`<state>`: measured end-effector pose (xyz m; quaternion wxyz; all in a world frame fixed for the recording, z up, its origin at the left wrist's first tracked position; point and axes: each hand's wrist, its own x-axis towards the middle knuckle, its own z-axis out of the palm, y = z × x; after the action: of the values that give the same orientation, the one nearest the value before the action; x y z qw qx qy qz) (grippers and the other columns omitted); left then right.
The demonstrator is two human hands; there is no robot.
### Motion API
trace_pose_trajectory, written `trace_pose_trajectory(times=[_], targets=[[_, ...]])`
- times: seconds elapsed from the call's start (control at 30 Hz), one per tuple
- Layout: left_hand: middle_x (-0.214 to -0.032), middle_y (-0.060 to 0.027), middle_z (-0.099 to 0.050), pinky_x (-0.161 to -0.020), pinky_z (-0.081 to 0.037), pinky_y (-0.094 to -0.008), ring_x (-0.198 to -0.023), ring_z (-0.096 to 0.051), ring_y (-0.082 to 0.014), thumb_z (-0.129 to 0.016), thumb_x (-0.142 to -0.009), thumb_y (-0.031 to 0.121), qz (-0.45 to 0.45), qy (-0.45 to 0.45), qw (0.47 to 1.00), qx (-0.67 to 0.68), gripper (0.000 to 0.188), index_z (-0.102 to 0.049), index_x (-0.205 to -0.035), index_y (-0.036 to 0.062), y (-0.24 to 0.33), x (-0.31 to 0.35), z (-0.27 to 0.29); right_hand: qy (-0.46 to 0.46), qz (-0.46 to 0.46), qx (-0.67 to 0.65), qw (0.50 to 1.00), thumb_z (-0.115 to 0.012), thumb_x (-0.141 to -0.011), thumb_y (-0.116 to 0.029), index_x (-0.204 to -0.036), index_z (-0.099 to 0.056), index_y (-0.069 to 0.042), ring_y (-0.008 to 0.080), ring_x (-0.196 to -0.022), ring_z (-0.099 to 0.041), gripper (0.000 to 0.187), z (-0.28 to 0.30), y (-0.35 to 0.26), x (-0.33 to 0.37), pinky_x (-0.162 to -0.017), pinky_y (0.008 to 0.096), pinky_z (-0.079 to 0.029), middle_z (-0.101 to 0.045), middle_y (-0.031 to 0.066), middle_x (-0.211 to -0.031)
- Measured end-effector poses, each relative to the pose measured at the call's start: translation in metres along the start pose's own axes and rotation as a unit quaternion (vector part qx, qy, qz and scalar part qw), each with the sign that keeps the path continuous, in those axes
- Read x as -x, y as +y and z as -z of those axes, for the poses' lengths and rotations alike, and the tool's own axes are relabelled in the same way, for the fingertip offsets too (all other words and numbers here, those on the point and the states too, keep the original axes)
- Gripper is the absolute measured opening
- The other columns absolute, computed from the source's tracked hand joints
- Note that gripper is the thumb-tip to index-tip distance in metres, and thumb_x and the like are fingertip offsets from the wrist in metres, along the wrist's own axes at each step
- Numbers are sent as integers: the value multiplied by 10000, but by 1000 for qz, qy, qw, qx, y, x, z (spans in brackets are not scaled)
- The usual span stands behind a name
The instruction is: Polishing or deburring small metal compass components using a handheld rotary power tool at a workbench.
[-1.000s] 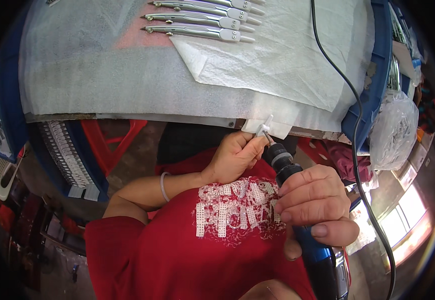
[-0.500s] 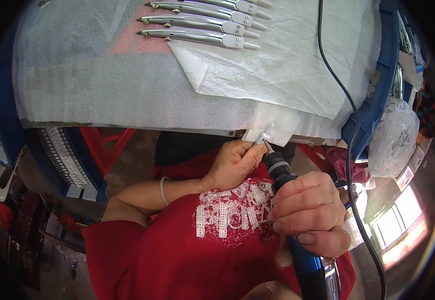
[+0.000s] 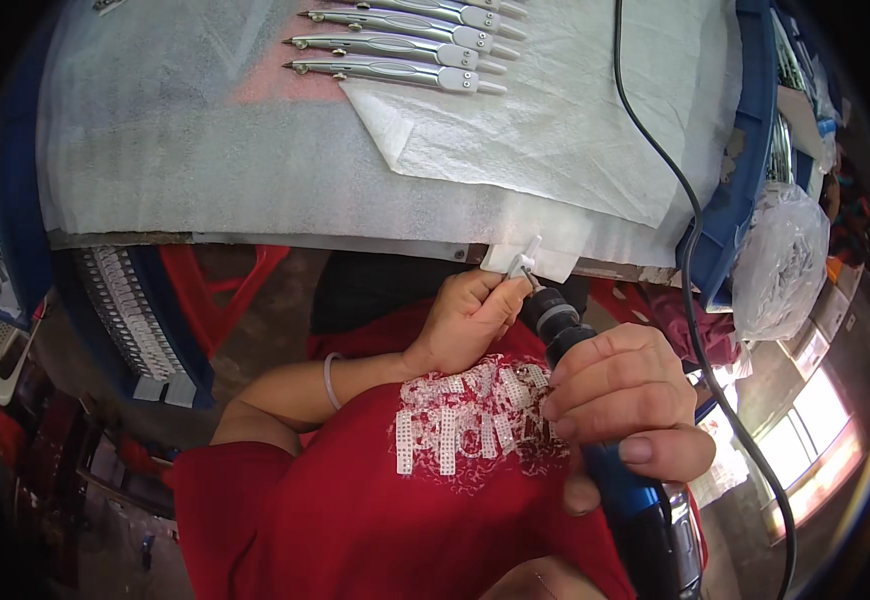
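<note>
Pinching a white part (image 3: 531, 248) between thumb and fingers of the left grip (image 3: 470, 315), at the near edge of the worktop (image 3: 215, 170), by a white pad (image 3: 559, 264). Wrapping the right grip (image 3: 635, 400) around a blue-and-black driver (image 3: 623, 482), aiming its bit (image 3: 533, 282) up and left at the part; cannot tell how firmly seated. Facing silver compasses (image 3: 385, 71), laid side by side farther up, tips left, partly on a white cloth (image 3: 555, 150). Flanked on the right by a black cord (image 3: 693, 237), a blue tray (image 3: 750, 130) and a clear bag (image 3: 780, 260).
</note>
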<state>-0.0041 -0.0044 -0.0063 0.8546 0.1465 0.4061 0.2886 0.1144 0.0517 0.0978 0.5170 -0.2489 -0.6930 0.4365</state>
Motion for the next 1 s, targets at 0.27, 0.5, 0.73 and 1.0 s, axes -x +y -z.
trace_pose_trajectory(times=[0.27,0.5,0.73,1.0], targets=[[-633,46,-501,-482,-349,-189,-543,-429,-17,-512,-974,178,14,-12,1000,-24,234,-658,-919,3,7,1,-1,42,-3,-14,999,-787,-748,-166,-945,-466,-34,232,-540,-618,399,4,-9,1,-497,322,-528,-613,136,-696],[-640,49,-497,-486,-349,-185,-549,-431,-15,-512,-976,174,14,-16,1000,-10,226,-652,-920,6,6,1,-1,32,-4,-25,999,-792,-743,-171,-935,-467,-29,226,-533,-617,404,5,-5,3,-493,316,-528,-614,135,-696],[-651,47,-504,-492,-350,-181,-553,-431,-15,-514,-977,169,24,-8,1000,2,225,-650,-919,-1,7,1,-1,38,-12,-24,999,-797,-728,-163,-877,-471,-24,223,-528,-609,385,4,-2,0,-483,318,-522,-600,120,-665],[-654,37,-528,-498,-359,-186,-566,-448,-19,-525,-971,159,26,-12,999,-14,217,-661,-946,-9,6,1,1,26,-3,-44,999,-801,-712,-161,-840,-474,-12,220,-520,-604,381,6,4,-3,-471,311,-510,-593,117,-650]])
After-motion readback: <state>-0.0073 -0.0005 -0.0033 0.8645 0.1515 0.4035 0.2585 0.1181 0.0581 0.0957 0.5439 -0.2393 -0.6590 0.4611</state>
